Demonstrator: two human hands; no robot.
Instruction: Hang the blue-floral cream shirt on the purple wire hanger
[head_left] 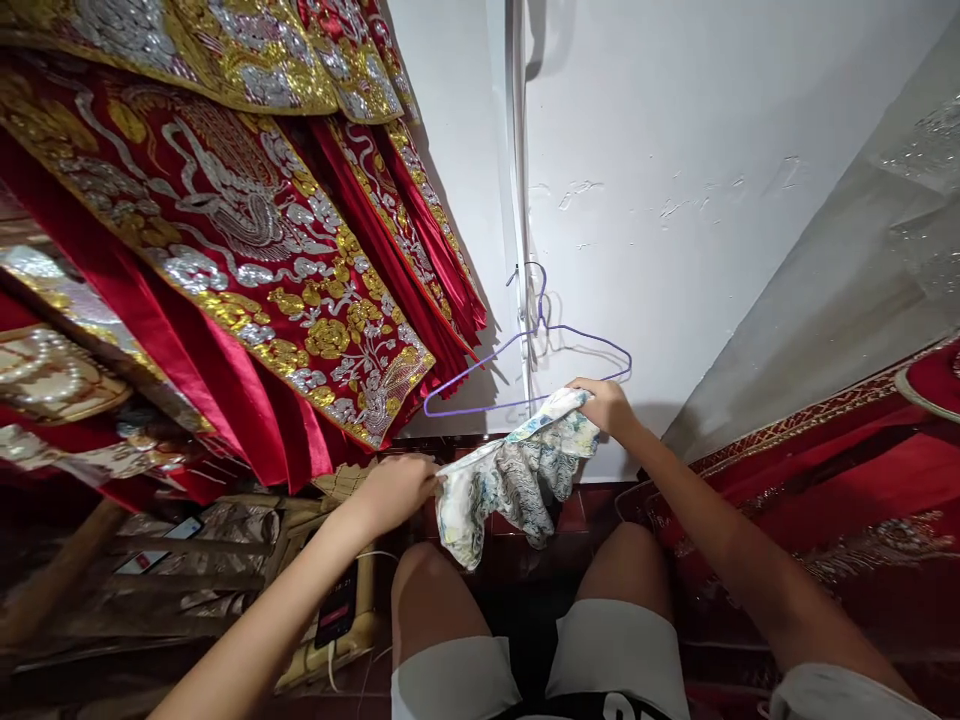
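Observation:
A small patterned cloth [510, 480], white with blue, grey and yellow print, hangs stretched between my two hands. My left hand [397, 488] is closed on its lower left edge. My right hand [607, 405] is closed on its upper right corner, right beside a purple wire hanger [559, 350]. The hanger hangs from a hook on a white pipe [519, 200] against the white wall. My knees show below the cloth.
Red garments [247, 260] with gold and silver embroidery hang at the left. More red embroidered fabric [847, 470] lies at the right. A woven bamboo piece [300, 560] with a dark phone [337, 608] on it stands by my left knee.

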